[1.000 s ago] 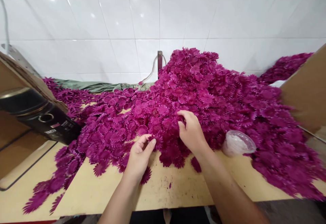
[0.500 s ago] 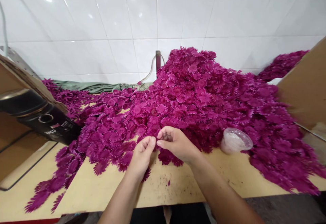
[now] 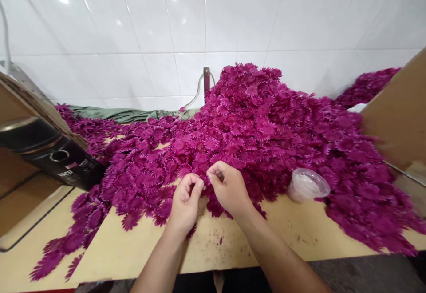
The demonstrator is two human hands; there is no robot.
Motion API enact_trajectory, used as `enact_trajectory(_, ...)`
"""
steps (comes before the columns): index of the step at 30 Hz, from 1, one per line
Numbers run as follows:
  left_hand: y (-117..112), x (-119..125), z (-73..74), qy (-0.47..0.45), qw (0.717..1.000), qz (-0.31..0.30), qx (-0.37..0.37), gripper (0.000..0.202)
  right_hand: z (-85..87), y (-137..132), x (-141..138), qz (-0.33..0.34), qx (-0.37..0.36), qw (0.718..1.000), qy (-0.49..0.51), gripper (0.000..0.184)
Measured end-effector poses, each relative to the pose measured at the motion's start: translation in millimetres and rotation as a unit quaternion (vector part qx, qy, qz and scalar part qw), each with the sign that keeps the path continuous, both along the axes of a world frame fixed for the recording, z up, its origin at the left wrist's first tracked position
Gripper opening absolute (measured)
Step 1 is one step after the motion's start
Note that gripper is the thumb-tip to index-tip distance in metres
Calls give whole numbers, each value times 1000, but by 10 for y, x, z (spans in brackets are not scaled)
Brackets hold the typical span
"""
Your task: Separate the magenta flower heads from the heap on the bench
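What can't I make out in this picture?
All in the head view:
Anything pinched by the left hand or right hand: too small, fingers cover it.
Fine print on the black bottle: too small, blurred.
That bottle's far-left end: cut off by the picture's edge.
The wall post's foot: behind the purple flowers.

Wall tiles (image 3: 299, 13), top of frame: smooth, v. glossy, w/ bright reflections upper L. Flower pieces (image 3: 249, 124), ctr: fabric-like, mostly matt, pile surface rough. Tabletop (image 3: 229, 251), btm ctr: smooth wood-type board, low sheen, specked w/ dark marks. Flask (image 3: 49, 151), L edge: semi-gloss black body, metallic sheen on lid, shiny ring. Cup (image 3: 319, 187), R of ctr: thin clear plastic, glossy rim. R panel (image 3: 396, 120), R edge: brown cardboard, matt. L panel (image 3: 11, 102), L edge: cardboard too, rough edge. Cloth (image 3: 113, 113), L of ctr: creased, matt.
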State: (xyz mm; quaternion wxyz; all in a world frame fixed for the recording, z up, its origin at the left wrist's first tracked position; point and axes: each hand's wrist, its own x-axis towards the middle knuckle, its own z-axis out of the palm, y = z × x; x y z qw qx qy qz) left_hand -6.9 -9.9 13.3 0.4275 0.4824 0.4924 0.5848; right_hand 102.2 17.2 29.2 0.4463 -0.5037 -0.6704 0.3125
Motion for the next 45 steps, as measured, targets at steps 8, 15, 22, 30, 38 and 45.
enact_trajectory(8,-35,-80,88,92,995,-26,28,10,116,270,596,-190,39,975,106,7)
enact_trajectory(15,121,32,59,147,989,17,14,25,28,11,391,-27,-28,990,132,9)
enact_trajectory(22,12,184,115,44,994,-83,-64,22,-5,-141,255,-38,35,998,21,12)
enact_trajectory(30,17,186,74,128,991,-12,-49,26,17,5,339,-205,140,965,-80,17)
enact_trajectory(38,10,-5,11,47,997,-18,-51,25,54,308,761,-209,163,963,-47,26)
enact_trajectory(45,67,38,-10,61,996,-40,-50,31,64,-64,381,-83,165,980,-74,15)
